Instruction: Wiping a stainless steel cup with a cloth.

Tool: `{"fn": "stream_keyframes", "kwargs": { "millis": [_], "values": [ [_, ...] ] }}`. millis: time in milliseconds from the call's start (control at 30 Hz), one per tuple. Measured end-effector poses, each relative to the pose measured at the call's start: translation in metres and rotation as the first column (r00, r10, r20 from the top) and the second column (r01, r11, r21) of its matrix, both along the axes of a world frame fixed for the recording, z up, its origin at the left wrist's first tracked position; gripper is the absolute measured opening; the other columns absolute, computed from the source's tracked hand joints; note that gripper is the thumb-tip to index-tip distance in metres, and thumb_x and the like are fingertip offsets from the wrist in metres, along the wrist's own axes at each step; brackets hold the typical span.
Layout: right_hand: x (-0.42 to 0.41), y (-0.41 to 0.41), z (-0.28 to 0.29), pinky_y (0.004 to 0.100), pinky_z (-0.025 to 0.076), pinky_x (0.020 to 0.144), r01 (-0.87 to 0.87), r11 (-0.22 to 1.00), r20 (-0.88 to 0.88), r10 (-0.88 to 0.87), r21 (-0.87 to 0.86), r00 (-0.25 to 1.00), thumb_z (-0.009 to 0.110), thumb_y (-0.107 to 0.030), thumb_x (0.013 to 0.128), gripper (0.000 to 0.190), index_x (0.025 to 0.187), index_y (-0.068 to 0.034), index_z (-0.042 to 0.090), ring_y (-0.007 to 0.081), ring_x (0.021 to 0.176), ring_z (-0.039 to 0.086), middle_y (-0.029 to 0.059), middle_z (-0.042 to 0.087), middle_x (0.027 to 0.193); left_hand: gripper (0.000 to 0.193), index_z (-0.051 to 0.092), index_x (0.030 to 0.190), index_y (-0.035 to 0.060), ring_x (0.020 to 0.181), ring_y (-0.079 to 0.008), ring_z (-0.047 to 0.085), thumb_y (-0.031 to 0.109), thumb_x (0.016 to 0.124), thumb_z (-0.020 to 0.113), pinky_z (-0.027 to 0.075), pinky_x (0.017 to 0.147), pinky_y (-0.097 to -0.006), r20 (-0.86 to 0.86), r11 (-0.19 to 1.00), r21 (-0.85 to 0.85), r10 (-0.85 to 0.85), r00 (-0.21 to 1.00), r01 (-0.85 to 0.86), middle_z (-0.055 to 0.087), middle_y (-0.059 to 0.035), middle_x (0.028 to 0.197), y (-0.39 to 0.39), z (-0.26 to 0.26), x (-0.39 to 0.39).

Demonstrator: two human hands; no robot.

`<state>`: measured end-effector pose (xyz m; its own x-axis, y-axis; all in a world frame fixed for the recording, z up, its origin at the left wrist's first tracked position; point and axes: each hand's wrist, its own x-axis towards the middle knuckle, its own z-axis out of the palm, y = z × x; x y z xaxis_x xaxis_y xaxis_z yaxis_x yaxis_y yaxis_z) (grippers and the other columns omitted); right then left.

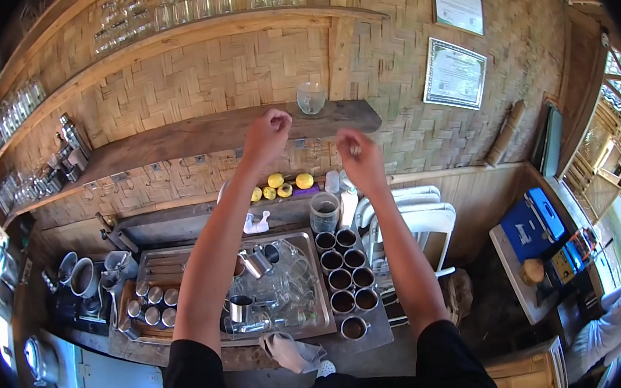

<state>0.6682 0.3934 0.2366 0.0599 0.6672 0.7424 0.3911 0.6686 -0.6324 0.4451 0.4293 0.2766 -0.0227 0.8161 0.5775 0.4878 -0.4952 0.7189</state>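
Both my arms reach forward over the sink. My left hand (273, 133), fingers curled, is raised in front of the dark wooden shelf, left of a glass cup (311, 98) standing there. My right hand (359, 153) is raised to the right, below the shelf's right part, its fingers bent. No held object is visible in either hand, though the curled fingers hide part of the palms. Below, the metal sink (322, 281) holds glassware and metal mugs (241, 308). Several dark-filled cups (353, 328) stand in rows to its right. A grey cloth (292, 352) hangs at the front edge.
Yellow fruits (304, 180) and a glass jar (324, 212) sit behind the sink. Metal-lidded containers (153, 316) stand left. Upper shelves (273, 17) carry glasses. White folding chairs (434, 219) and a blue cooler box (532, 221) are at the right.
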Motion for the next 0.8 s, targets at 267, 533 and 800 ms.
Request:
{"fn": "stream_keyframes", "kwargs": {
  "millis": [267, 533, 800],
  "values": [
    [-0.003, 0.171, 0.0, 0.0468, 0.044, 0.106, 0.097, 0.991, 0.234, -0.116, 0.092, 0.965, 0.075, -0.02, 0.082, 0.073, 0.143, 0.004, 0.043, 0.0442, 0.129, 0.05, 0.0313, 0.05, 0.139, 0.034, 0.071, 0.109, 0.0092, 0.101, -0.0309, 0.07, 0.038, 0.091, 0.066, 0.055, 0.086, -0.0427, -0.347, 0.954, -0.094, 0.235, 0.908, -0.283, 0.074, -0.011, 0.104, 0.103, -0.005, -0.014],
    [-0.016, 0.202, 0.004, 0.0479, 0.04, 0.112, -0.04, 0.994, 0.234, 0.062, -0.097, 0.97, 0.075, -0.027, 0.082, 0.093, 0.156, -0.006, 0.023, 0.046, 0.137, 0.041, 0.0311, 0.042, 0.147, 0.045, 0.072, 0.111, 0.0075, 0.109, -0.0334, 0.068, 0.045, 0.087, 0.068, 0.055, 0.091, -0.045, -0.499, 0.813, -0.387, 0.212, 0.84, -0.435, 0.072, -0.0176, 0.112, 0.122, 0.009, 0.016],
    [-0.01, 0.189, 0.016, 0.0511, 0.05, 0.096, -0.165, 0.966, 0.197, 0.205, -0.201, 0.959, 0.078, -0.025, 0.082, 0.08, 0.144, -0.008, 0.031, 0.0488, 0.115, 0.059, 0.0304, 0.062, 0.122, 0.051, 0.07, 0.112, -0.0009, 0.111, -0.0358, 0.067, 0.039, 0.08, 0.069, 0.054, 0.092, -0.0458, -0.497, 0.748, -0.343, 0.367, 0.786, -0.567, 0.069, -0.0244, 0.116, 0.144, -0.001, 0.032]
  ]
}}
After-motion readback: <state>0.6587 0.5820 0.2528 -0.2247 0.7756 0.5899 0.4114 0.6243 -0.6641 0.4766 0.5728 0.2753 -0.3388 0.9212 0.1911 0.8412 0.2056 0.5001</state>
